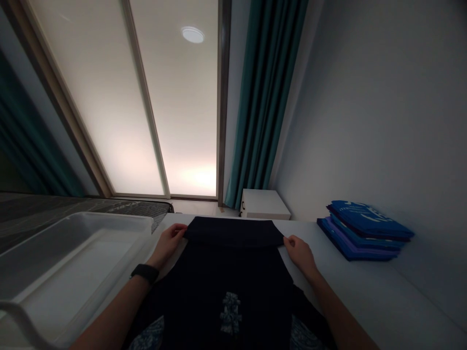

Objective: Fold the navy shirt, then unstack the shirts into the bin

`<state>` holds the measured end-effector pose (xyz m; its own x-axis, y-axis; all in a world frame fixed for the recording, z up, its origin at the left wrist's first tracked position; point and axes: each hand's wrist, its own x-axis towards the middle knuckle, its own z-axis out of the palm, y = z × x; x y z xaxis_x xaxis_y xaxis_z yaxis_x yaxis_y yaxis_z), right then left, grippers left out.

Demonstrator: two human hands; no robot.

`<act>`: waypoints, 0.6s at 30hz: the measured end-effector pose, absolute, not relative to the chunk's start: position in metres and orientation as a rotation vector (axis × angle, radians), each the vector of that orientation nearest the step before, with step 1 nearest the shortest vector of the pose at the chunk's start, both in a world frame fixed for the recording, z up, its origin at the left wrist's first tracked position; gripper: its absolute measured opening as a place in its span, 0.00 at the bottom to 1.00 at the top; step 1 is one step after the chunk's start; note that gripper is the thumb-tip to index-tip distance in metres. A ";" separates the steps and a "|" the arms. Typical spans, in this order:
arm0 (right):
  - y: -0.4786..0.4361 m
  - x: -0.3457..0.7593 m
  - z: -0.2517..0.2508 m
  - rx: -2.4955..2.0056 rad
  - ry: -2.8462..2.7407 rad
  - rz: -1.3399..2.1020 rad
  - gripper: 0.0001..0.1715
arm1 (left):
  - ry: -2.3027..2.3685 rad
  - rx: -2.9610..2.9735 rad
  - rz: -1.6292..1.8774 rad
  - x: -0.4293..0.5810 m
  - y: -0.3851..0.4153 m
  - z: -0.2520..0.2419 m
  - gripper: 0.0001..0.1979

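A dark navy apron (237,270) lies spread on the white table, its far end turned over into a straight flat band. Small patterned pieces in pale blue show at its middle and at both lower sides. My left hand (170,242), with a black watch on the wrist, pinches the left corner of the folded band. At the opposite corner, my right hand (299,252) pinches the cloth between thumb and fingers. Between the two hands the band is held straight. The apron's near end runs out of view at the bottom.
On the right of the table (350,291) stands a stack of folded blue and purple cloth items (365,231). A translucent plastic bin (142,228) is at the left. Beyond the table are a small white cabinet (264,204), a teal curtain (270,97) and frosted sliding doors (182,121).
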<state>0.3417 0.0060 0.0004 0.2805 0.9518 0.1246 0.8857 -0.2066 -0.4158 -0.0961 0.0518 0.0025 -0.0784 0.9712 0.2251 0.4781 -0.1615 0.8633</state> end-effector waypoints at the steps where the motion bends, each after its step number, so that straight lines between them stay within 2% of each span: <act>1: 0.006 0.341 0.000 -2.186 -1.680 0.211 0.18 | 1.578 1.751 1.154 -0.096 0.051 0.003 0.16; 6: 0.006 0.341 0.001 -2.298 -1.773 0.168 0.16 | 1.603 2.177 0.973 -0.094 0.045 0.005 0.14; 13: 0.004 0.342 0.001 -2.265 -1.690 0.179 0.14 | 1.660 2.274 0.949 -0.096 0.048 0.001 0.15; 16: 0.002 0.341 -0.001 -2.132 -1.823 0.008 0.08 | 1.682 2.386 0.888 -0.092 0.043 0.006 0.13; 18: 0.000 0.339 -0.001 -1.934 -1.966 -0.094 0.08 | 1.611 2.447 0.808 -0.088 0.039 0.010 0.12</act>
